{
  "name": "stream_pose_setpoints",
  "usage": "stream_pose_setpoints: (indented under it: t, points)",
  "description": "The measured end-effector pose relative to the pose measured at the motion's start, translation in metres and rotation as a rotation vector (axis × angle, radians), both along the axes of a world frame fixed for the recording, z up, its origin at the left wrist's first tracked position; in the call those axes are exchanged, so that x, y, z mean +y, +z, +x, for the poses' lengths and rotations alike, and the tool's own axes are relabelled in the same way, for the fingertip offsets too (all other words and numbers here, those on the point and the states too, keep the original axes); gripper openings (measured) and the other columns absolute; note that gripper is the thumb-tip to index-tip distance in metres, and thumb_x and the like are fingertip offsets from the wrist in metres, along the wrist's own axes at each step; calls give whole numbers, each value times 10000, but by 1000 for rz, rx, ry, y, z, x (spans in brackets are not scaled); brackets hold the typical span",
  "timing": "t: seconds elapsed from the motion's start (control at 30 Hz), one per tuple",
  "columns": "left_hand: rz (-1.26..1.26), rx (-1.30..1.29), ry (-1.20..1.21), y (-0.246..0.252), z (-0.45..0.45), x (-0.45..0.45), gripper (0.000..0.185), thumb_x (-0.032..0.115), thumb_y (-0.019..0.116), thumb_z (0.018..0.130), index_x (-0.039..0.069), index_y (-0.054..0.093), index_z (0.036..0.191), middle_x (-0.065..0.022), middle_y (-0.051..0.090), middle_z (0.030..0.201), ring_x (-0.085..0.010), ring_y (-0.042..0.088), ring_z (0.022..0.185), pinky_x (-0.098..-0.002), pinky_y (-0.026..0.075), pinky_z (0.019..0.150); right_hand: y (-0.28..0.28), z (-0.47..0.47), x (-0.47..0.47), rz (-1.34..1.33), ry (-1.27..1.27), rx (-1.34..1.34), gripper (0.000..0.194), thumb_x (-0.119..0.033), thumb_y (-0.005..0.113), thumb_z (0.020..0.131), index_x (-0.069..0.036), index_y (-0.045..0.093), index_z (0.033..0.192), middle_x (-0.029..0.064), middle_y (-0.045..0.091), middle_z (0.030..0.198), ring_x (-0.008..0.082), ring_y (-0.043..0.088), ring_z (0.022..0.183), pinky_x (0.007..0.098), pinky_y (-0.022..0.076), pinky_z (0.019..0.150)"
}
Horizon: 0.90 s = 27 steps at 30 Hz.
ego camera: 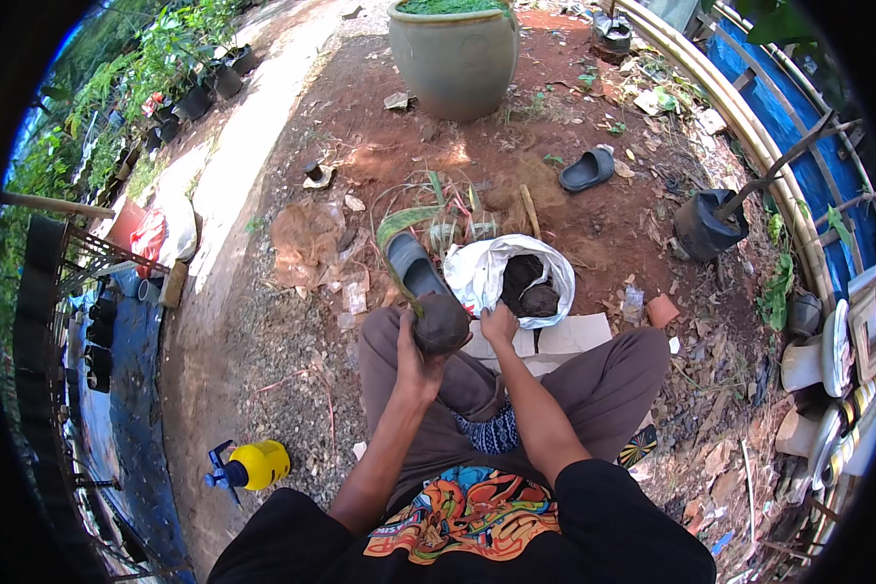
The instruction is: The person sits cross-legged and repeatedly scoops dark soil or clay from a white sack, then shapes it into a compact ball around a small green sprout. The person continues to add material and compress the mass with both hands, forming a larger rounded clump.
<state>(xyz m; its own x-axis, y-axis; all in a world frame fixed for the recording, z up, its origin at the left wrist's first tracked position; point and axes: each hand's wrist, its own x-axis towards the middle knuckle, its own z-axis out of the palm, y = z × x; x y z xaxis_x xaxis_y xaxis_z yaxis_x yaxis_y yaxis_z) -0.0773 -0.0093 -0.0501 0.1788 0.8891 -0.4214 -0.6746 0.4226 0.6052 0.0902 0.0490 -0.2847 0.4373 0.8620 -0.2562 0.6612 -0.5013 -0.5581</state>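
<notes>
My left hand (417, 361) cradles a dark brown, round root ball (442, 323) from its left and lower side. A long green leaf (398, 226) with yellowish parts arches up from the ball. To the right, my right hand (499, 323) has its fingers curled at the near left rim of a white plastic sack (474, 266). Whether it grips that rim or something thin is too small to tell. Inside the open sack lie dark clumps of soil-like material (539, 299). Cardboard (573, 334) lies under the sack's near side, before my crossed legs.
A dark clog (417, 266) lies just beyond the ball, its mate (588, 169) farther right. Uprooted plants (456, 219) lie behind the sack. A yellow spray bottle (261, 465) lies left. A large glazed pot (454, 66) stands ahead, a black planter bag (712, 225) right.
</notes>
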Motion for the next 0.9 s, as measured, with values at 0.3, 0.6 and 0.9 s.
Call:
stream_pose_setpoints:
  t: [0.3,0.6,0.9]
  points:
    - [-67,-103,9,-9,11,15,495,468,437,1020,129,481,1379,-93,592,1304,-252,636,1123,-488,546,955,10,-36,10,268,322,-33,277,-273,613,869,-21,626,984,194,639,971,400,631,935,505,437,869]
    - [-107,-89,-9,-16,16,24,505,461,439,1016,95,491,1360,-107,622,1260,-263,653,1099,-481,550,953,9,-10,1,172,512,98,481,-337,685,803,-46,571,1169,191,571,1188,378,523,1168,545,395,965]
    - [-101,-87,-7,-11,20,23,575,504,434,1005,57,474,1364,-146,609,1289,-327,641,1128,-507,539,966,23,57,-15,-13,465,-252,428,-226,709,828,-132,625,1237,103,601,1199,308,526,1197,536,405,998]
